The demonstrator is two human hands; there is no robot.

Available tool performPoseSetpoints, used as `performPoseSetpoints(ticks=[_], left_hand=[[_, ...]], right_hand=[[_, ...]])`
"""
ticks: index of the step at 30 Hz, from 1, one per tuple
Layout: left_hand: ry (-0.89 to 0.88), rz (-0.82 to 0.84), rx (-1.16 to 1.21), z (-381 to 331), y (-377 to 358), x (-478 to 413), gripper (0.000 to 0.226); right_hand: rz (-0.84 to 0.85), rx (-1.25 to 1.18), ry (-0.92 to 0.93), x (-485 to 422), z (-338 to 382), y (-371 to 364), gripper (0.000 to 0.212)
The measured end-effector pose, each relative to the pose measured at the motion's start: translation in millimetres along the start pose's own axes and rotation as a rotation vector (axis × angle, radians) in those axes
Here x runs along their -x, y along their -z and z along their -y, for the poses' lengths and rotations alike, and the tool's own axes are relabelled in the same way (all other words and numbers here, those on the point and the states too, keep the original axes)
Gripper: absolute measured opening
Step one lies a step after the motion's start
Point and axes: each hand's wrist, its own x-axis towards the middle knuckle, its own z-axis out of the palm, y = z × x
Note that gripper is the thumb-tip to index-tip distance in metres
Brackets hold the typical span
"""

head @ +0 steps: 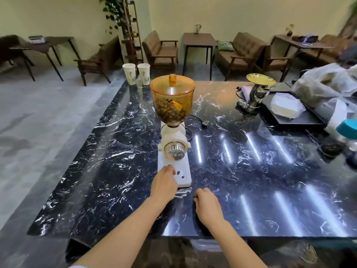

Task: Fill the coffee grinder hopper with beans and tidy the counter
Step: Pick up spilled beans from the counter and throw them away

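A white coffee grinder [174, 146] stands in the middle of the black marble counter [251, 171]. Its amber hopper [172, 99] is partly full of beans and has its lid [172, 85] on. Two or three loose beans [178, 173] lie on the grinder's white base. My left hand [164, 182] rests on that base with its fingertips beside the beans; whether it pinches one I cannot see. My right hand [207, 206] lies on the counter just right of the base, fingers curled, nothing visible in it.
Two paper cups [137, 73] stand at the counter's far edge. A gold dish on a stand [259, 79], a black tray [293, 115] with bags, and a teal-capped jar [347, 130] crowd the right side. The grinder's cord and plug [204, 123] lie behind it.
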Motion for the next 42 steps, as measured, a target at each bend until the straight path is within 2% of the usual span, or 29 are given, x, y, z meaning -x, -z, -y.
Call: performPoseSetpoints(ticks=[4, 9, 11, 16, 19, 23, 26, 30, 31, 34, 36, 37, 39, 42], left_hand=[[-0.069, 0.138, -0.323, -10, -14, -23, 0.026], [-0.204, 0.138, -0.558, -7, -24, -26, 0.024], [-0.243, 0.144, -0.621, -6, -25, -26, 0.03], [-0.139, 0.217, -0.628, -16, -25, -27, 0.03], [-0.07, 0.263, -0.634, -24, -27, -30, 0.031], [0.03, 0.235, -0.624, -27, -28, -25, 0.029], [0.126, 0.22, -0.442, -23, -19, -24, 0.027], [0.324, 0.222, 0.018, -18, 0, -4, 0.019], [0.423, 0.217, 0.201, -12, 4, 5, 0.021], [0.826, 0.15, 1.001, 14, 27, 34, 0.031], [0.973, 0.113, 1.421, 44, 50, 56, 0.039], [1.007, 0.09, 1.545, 61, 62, 66, 0.043], [1.02, 0.087, 1.584, 99, 90, 90, 0.045], [0.956, 0.197, 1.383, 166, 126, 131, 0.047]], right_hand=[[0.0, 0.061, 0.006, 0, -1, 0, 0.013], [-0.004, 0.067, -0.023, 0, -9, 3, 0.012], [0.013, 0.098, -0.026, -1, -7, 4, 0.012], [0.088, 0.14, -0.036, -6, 0, 13, 0.024], [0.116, 0.167, -0.02, -11, 2, 16, 0.046], [0.102, 0.137, -0.034, -12, 1, 18, 0.04], [0.077, -0.048, -0.085, -13, -6, 21, 0.016], [0.115, -0.542, -0.184, -9, -4, 18, 0.025], [0.157, -0.737, -0.249, -9, 2, 14, 0.026], [0.296, -1.326, -0.49, -15, 27, -1, 0.027], [0.399, -1.585, -0.624, -16, 54, -10, 0.03], [0.452, -1.659, -0.657, -16, 71, -15, 0.034], [0.555, -1.653, -0.618, -12, 108, -32, 0.042], [0.744, -1.348, -0.41, 1, 175, -67, 0.051]])
